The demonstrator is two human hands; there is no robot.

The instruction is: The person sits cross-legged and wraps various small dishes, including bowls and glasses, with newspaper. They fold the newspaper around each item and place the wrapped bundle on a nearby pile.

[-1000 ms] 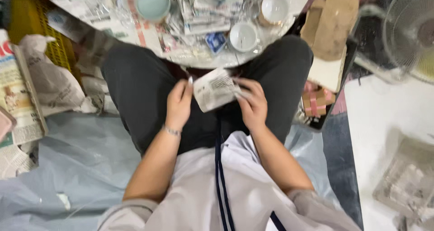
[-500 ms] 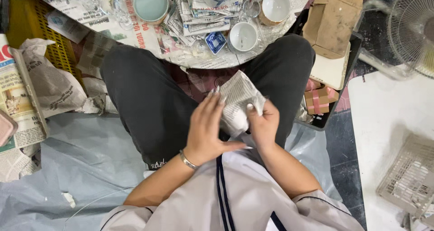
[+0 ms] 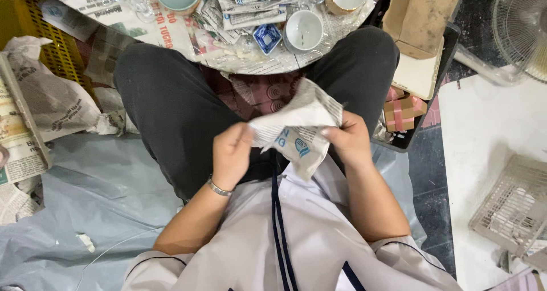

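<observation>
1. Newspaper bundle [image 3: 299, 132]: a crumpled wrap of printed sheet held over the lap, between both hands, above the dark trousers [image 3: 171, 108].
2. Left hand [image 3: 231, 154]: fingers curled and clamped on the bundle's left edge; a metal bracelet [image 3: 218, 186] sits at the wrist.
3. Right hand [image 3: 348, 140]: closed on the bundle's right side, fingertips pressed into the paper.
4. White cup [image 3: 303, 31]: stands empty on newspaper beyond the knees.
5. Small blue dish [image 3: 266, 36]: just beside the cup's left.
</observation>
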